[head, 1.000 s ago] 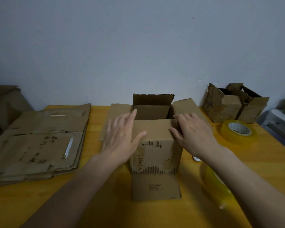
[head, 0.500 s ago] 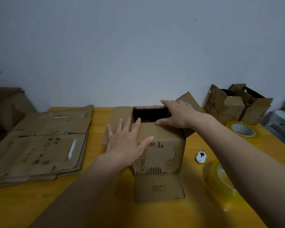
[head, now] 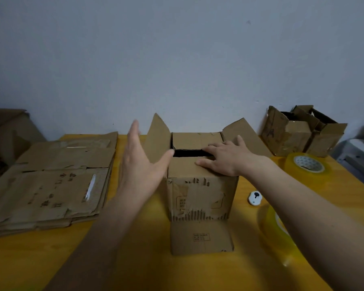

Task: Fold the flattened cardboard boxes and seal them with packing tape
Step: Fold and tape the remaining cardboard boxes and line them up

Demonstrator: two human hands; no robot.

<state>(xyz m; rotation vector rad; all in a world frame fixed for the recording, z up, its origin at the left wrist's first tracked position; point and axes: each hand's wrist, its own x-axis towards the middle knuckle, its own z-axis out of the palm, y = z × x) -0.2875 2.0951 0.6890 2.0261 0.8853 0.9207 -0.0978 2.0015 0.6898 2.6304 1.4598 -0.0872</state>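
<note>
Right hand (head: 225, 157): fingers straight and slightly spread, pressing near and far flaps down atop the box (head: 201, 183) at table centre. Left hand (head: 138, 164): fingers straight, together, thumb splayed, against the upright left flap (head: 158, 141) at nine o'clock. Risks: pressed flaps springing up once released; worn, torn cardboard buckling. Counted: one box in hand, one stack of flats (head: 51, 181) at nine o'clock, two tape rolls (head: 307, 164) at three, two folded boxes (head: 303, 133) at two.

Print on the cardboard box (head: 200, 198) is too blurred to read.
</note>
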